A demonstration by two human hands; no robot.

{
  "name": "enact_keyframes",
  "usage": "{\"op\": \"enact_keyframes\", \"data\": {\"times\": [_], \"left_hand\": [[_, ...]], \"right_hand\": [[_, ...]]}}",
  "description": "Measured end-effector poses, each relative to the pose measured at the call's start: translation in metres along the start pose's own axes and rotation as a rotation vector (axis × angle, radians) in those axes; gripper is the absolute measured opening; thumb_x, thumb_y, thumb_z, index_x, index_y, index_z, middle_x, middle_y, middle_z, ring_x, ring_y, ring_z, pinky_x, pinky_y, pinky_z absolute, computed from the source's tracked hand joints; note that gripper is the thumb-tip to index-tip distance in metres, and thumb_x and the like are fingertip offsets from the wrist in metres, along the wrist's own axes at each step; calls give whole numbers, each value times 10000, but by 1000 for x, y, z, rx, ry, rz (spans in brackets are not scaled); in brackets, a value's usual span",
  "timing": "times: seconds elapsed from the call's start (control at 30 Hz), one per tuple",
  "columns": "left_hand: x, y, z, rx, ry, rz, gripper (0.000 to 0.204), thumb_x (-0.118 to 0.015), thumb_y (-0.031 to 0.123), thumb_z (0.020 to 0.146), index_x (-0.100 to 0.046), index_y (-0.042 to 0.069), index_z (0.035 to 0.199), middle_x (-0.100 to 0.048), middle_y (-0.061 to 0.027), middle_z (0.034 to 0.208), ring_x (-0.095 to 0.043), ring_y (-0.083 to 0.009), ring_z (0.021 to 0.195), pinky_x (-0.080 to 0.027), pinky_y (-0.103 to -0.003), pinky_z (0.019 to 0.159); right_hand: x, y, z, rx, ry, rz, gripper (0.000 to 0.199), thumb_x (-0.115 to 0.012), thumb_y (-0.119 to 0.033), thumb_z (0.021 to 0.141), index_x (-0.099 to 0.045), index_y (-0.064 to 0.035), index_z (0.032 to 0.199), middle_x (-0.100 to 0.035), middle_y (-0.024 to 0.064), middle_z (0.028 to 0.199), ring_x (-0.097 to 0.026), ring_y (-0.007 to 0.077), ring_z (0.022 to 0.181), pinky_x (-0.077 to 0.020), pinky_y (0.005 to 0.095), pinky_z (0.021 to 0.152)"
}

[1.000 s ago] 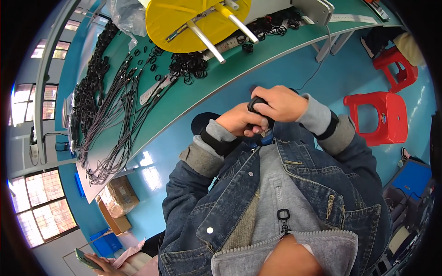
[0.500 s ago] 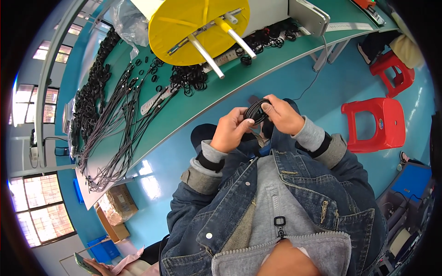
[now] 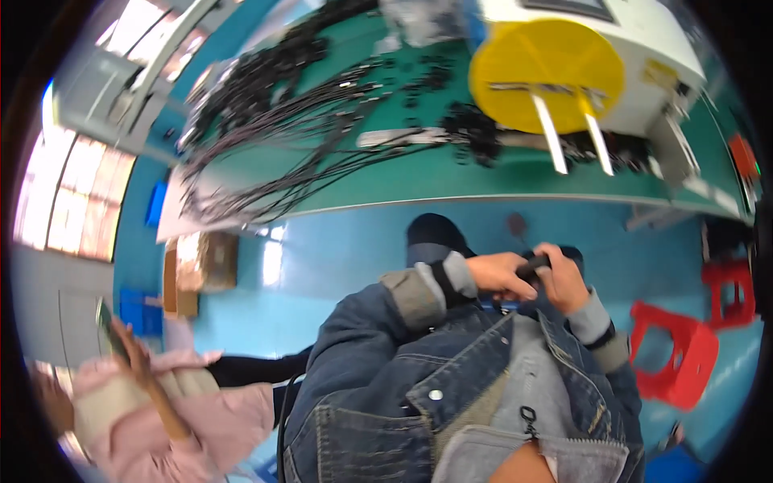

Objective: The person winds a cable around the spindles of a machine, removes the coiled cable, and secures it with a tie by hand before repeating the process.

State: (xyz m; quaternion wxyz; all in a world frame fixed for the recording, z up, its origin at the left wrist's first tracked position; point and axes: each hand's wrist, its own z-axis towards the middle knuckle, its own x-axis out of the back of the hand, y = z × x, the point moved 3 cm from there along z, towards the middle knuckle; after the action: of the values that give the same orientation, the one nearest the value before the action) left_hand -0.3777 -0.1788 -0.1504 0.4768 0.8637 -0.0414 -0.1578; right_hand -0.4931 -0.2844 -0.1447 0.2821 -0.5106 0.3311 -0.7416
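Tipped edge-on since earlier, the black cable coil (image 3: 532, 266) sits pinched in my left hand (image 3: 501, 275) and right hand (image 3: 564, 279); likely mid-bundling, the next move calls for a snug hold.

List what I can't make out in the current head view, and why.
Head view:
Black cable coil: partly covered by the left hand and right hand, and blurred; its turns and ends can't be told.
Dark screen on the white machine: cut off by the top edge.
Cable ends on the green table: too small and blurred to tell the connector type.
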Motion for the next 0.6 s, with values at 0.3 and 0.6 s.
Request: {"op": "enact_keyframes", "data": {"times": [0.3, 0.6], "left_hand": [[-2, -23, -15, -430, 901, 622, 251, -645, 174, 698, -552, 0, 854, -602, -190, 728, -615, -317, 688, -481, -387, 585], [26, -54, -22, -167, 1050, 833, 183, -606, 193, 728, -565, 22, 677, -607, -158, 639, -604, -307, 559, -478, -368, 504]], "right_hand": [[-25, -51, 28, 108, 40, -6, 252, -531, -119, 797, -482, 11, 1007, -560, 206, 832, -566, 377, 734, -462, 390, 630], [-76, -9, 56, -98, 13, -236, 276, -577, -236, 830, -540, 21, 924, -571, 126, 619, -568, 308, 544, -464, 357, 524]]}}
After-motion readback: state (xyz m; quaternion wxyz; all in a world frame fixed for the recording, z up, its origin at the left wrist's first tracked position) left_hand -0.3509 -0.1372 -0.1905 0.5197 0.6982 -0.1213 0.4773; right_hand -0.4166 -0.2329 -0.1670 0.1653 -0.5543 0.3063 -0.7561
